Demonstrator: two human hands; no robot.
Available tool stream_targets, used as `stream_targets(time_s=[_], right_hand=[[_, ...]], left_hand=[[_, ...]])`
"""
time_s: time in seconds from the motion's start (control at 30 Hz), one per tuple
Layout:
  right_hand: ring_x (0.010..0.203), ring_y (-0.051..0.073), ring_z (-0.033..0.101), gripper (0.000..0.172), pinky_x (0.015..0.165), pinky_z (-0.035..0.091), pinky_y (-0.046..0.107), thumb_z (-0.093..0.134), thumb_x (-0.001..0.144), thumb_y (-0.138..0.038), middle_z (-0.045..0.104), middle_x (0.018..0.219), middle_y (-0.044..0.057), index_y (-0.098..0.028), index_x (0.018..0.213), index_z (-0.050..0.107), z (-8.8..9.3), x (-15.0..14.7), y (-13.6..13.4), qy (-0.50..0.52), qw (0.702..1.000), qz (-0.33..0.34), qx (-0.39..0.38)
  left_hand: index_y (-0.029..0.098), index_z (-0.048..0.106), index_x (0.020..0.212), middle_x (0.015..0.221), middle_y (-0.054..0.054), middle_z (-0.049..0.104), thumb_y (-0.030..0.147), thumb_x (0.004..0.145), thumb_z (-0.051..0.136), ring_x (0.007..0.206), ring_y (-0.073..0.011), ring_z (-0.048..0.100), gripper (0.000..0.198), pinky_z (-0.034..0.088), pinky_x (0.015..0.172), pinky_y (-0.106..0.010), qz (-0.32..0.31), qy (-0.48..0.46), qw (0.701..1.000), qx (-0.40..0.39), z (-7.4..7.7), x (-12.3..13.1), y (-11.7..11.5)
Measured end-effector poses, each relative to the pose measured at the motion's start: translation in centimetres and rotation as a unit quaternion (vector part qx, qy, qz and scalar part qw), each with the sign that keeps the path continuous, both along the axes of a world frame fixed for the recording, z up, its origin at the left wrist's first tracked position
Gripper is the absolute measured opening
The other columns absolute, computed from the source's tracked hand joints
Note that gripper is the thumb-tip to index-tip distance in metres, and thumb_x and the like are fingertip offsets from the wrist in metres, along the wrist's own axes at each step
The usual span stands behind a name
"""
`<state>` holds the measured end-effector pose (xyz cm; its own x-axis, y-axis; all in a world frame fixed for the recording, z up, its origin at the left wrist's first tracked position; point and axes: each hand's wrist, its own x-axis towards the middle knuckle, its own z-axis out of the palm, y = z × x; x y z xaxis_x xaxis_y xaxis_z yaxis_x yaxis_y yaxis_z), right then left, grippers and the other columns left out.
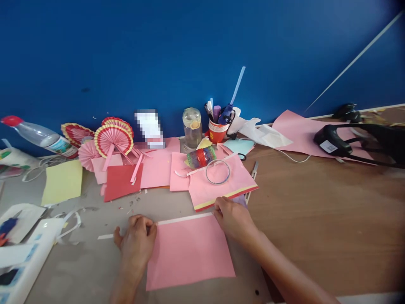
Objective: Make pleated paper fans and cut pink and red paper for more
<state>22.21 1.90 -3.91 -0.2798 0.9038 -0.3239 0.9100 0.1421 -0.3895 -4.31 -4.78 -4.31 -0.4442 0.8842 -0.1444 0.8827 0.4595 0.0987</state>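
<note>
A pink paper sheet (191, 253) lies flat in front of me. A narrow white strip (185, 218), which looks like tape, runs along its far edge. My left hand (136, 238) has curled fingers at the strip's left end and the sheet's corner. At the opposite end, the fingers of my right hand (232, 217) are pinched over the strip and the far right corner. Both fingertip contacts are partly hidden. A short white strip (105, 237) sticks out left of my left hand. Just beyond is a pink sheet with a yellow and red border (221, 179).
Folded paper fans (114, 141), a red paper square (122, 182) and a yellow paper sheet (62, 181) lie at back left. A clear tape ring (218, 172), a jar (192, 128), a cup of pens (217, 131) and a utility knife (252, 181) stand or lie beyond my hands.
</note>
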Motion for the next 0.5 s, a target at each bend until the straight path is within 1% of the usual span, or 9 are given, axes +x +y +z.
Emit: stream_targets(time_s=[0.07, 0.13, 0.17, 0.23, 0.3, 0.37, 0.5], right_hand=[[0.067, 0.014, 0.056, 0.007, 0.053, 0.018, 0.026, 0.047, 0.082, -0.015, 0.062, 0.083, 0.004, -0.016, 0.084, 0.055, 0.0, 0.0, 0.0, 0.004, 1.000, 0.000, -0.002], [0.069, 0.015, 0.057, 0.009, 0.053, 0.018, 0.026, 0.047, 0.083, -0.015, 0.063, 0.085, 0.004, -0.016, 0.085, 0.055, 0.1, -0.1, 0.0, 0.006, 1.000, 0.003, -0.002], [0.070, 0.015, 0.058, 0.010, 0.053, 0.018, 0.026, 0.046, 0.084, -0.015, 0.063, 0.086, 0.005, -0.016, 0.086, 0.055, 0.2, -0.1, 0.0, 0.005, 1.000, 0.004, -0.001], [0.072, 0.016, 0.059, 0.011, 0.053, 0.018, 0.027, 0.046, 0.084, -0.015, 0.064, 0.087, 0.006, -0.016, 0.087, 0.056, 0.3, -0.1, 0.0, 0.002, 1.000, 0.008, 0.000], [0.073, 0.017, 0.059, 0.011, 0.053, 0.019, 0.027, 0.045, 0.084, -0.015, 0.064, 0.087, 0.007, -0.016, 0.087, 0.056, 0.3, -0.1, 0.1, 0.002, 1.000, 0.009, -0.003], [0.074, 0.017, 0.060, 0.012, 0.054, 0.020, 0.026, 0.045, 0.084, -0.014, 0.064, 0.086, 0.007, -0.016, 0.087, 0.056, 0.3, 0.0, 0.2, 0.004, 1.000, 0.007, -0.005], [0.072, 0.017, 0.060, 0.013, 0.053, 0.019, 0.026, 0.045, 0.084, -0.014, 0.065, 0.083, 0.006, -0.016, 0.087, 0.057, -0.1, 0.0, 0.2, 0.002, 1.000, 0.008, -0.001]], left_hand=[[0.021, 0.060, 0.075, 0.109, -0.008, 0.062, 0.029, 0.080, 0.046, 0.096, -0.0225, 0.061, 0.017, 0.007, 0.108, -0.056, 0.012, 0.000, 1.000, 0.006, 0.3, 0.3, 0.1], [0.021, 0.059, 0.083, 0.107, -0.009, 0.063, 0.031, 0.079, 0.048, 0.099, -0.0238, 0.060, 0.015, 0.008, 0.109, -0.056, 0.038, -0.007, 0.999, -0.002, 0.4, 0.3, 0.3], [0.021, 0.057, 0.088, 0.105, -0.010, 0.063, 0.033, 0.078, 0.050, 0.099, -0.0245, 0.061, 0.018, 0.010, 0.109, -0.055, 0.056, -0.011, 0.998, -0.007, 0.4, 0.1, 0.4], [0.020, 0.055, 0.094, 0.102, -0.010, 0.063, 0.039, 0.074, 0.054, 0.098, -0.0254, 0.061, 0.028, 0.016, 0.108, -0.052, 0.083, -0.025, 0.996, -0.014, 0.3, -0.4, 0.6], [0.020, 0.054, 0.096, 0.104, -0.011, 0.062, 0.042, 0.073, 0.055, 0.096, -0.0248, 0.061, 0.033, 0.025, 0.105, -0.048, 0.091, -0.041, 0.995, -0.005, 0.0, -1.0, 0.6], [0.019, 0.053, 0.100, 0.103, -0.011, 0.061, 0.041, 0.072, 0.055, 0.093, -0.0235, 0.061, 0.035, 0.033, 0.100, -0.043, 0.091, -0.055, 0.994, 0.010, -0.4, -1.4, 0.5], [0.018, 0.055, 0.100, 0.099, -0.008, 0.061, 0.033, 0.072, 0.057, 0.089, -0.0217, 0.062, 0.032, 0.037, 0.095, -0.038, 0.102, -0.069, 0.992, 0.034, -0.9, -1.7, 0.3]])
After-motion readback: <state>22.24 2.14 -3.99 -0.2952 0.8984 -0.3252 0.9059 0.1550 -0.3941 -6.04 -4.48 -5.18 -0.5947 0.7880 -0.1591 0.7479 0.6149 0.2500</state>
